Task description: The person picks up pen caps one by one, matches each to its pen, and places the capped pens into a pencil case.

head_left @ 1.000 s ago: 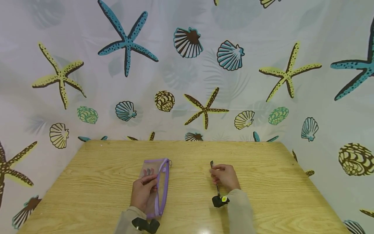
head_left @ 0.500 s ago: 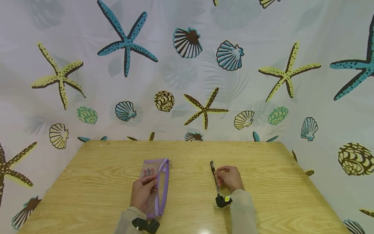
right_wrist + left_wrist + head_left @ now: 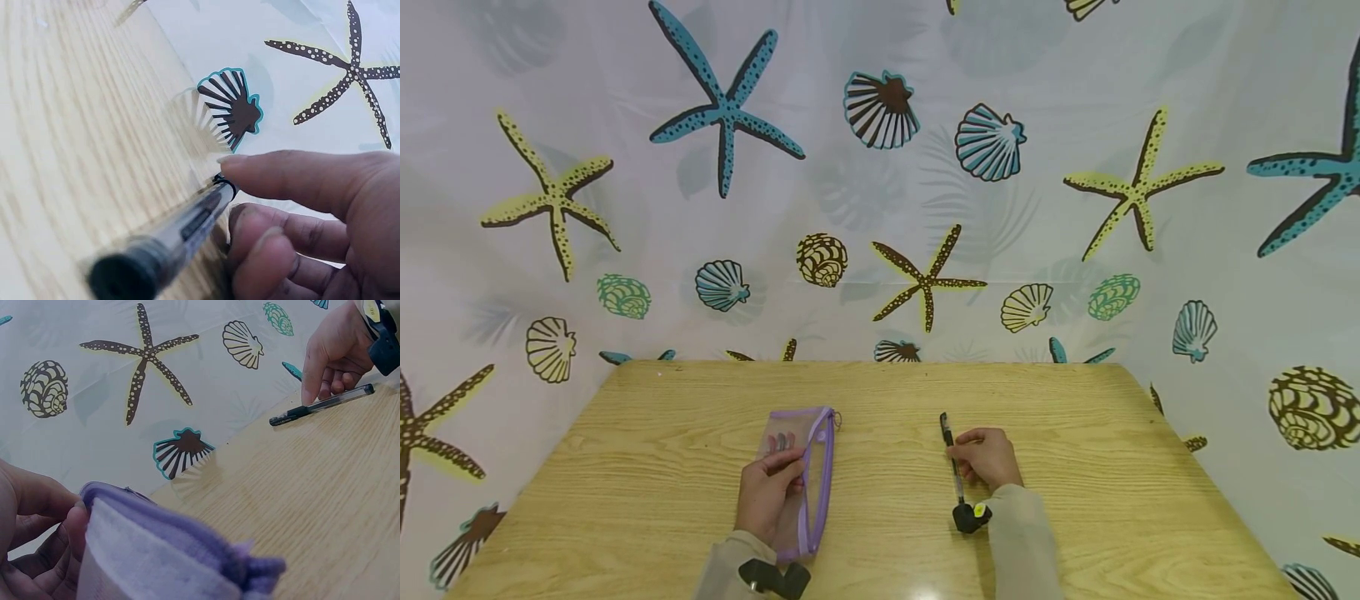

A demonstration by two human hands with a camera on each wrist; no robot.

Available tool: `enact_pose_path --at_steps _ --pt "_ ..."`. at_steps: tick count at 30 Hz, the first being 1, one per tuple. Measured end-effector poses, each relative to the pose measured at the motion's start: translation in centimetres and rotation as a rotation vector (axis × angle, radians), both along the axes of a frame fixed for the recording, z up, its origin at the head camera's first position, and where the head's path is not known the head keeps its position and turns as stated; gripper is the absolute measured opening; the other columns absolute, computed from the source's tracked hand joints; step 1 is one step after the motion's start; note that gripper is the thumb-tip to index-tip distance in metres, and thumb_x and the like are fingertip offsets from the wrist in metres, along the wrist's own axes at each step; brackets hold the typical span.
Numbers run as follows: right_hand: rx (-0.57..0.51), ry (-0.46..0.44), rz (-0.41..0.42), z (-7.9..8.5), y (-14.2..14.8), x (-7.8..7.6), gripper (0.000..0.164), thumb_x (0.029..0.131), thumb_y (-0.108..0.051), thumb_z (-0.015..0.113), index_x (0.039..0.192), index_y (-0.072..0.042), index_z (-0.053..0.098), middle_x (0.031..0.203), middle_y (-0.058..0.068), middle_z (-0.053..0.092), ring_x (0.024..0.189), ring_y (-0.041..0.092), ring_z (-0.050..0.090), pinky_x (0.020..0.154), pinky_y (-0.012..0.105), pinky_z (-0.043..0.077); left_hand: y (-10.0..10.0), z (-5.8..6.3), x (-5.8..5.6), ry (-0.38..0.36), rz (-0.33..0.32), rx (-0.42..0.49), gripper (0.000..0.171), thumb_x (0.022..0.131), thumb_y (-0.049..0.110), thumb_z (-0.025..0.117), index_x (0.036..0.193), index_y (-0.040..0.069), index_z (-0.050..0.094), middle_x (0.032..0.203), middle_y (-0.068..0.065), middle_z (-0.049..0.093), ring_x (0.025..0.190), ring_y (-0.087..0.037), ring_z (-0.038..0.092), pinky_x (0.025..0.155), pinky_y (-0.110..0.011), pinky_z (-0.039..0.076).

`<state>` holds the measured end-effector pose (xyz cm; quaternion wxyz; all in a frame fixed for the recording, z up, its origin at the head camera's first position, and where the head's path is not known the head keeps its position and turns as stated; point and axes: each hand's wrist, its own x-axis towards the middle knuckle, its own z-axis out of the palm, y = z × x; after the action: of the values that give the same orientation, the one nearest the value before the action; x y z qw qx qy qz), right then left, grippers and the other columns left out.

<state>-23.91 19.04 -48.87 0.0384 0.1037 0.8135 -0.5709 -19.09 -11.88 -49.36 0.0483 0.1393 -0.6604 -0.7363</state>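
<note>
A see-through pouch with purple edging and a zip [image 3: 786, 423] lies on the left half of the table. My left hand [image 3: 763, 496] pinches its upper edge between thumb and fingers; in the left wrist view the purple zip edge [image 3: 169, 519] stands close to the camera. To the right, a clear-barrelled pen with a black grip [image 3: 946, 427] lies on the wooden table, also visible in the left wrist view. My right hand [image 3: 988, 458] touches the pen with a fingertip near the black grip; its other fingers bend loosely beside it, not wrapped round the pen.
The wooden table [image 3: 880, 400] reaches back to a white curtain [image 3: 880, 192] printed with starfish and shells. Small pinkish and grey shapes [image 3: 781, 442] show through the pouch; their kind is unclear. Black camera mounts [image 3: 970, 517] sit at both wrists.
My right hand, earlier round the pen, has drawn off to the right, then come slightly back so a fingertip touches it. The pen is now more exposed. Left hand and pouch stay put.
</note>
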Motion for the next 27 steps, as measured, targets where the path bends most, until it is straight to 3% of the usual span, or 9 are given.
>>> enact_pose_path --at_steps 12,27 --pt "0.078 -0.003 0.023 0.23 -0.25 -0.15 0.012 0.08 -0.002 0.073 0.087 0.004 0.065 0.058 0.01 0.06 0.045 0.015 0.054 0.041 0.028 0.046 -0.01 0.22 0.16 0.001 -0.005 -0.005 0.024 0.086 -0.006 0.064 0.108 -0.015 0.064 0.075 -0.003 0.065 0.058 -0.008 0.057 0.053 -0.02 0.051" --pt "0.102 -0.007 0.0 -0.23 -0.25 -0.43 0.006 0.081 -0.005 0.068 0.082 0.001 0.067 0.054 0.009 0.057 0.041 0.014 0.051 0.039 0.026 0.046 -0.13 -0.21 -0.11 0.004 0.008 -0.003 0.025 0.086 -0.007 0.064 0.109 -0.016 0.064 0.073 -0.001 0.064 0.057 -0.008 0.057 0.052 -0.02 0.051"
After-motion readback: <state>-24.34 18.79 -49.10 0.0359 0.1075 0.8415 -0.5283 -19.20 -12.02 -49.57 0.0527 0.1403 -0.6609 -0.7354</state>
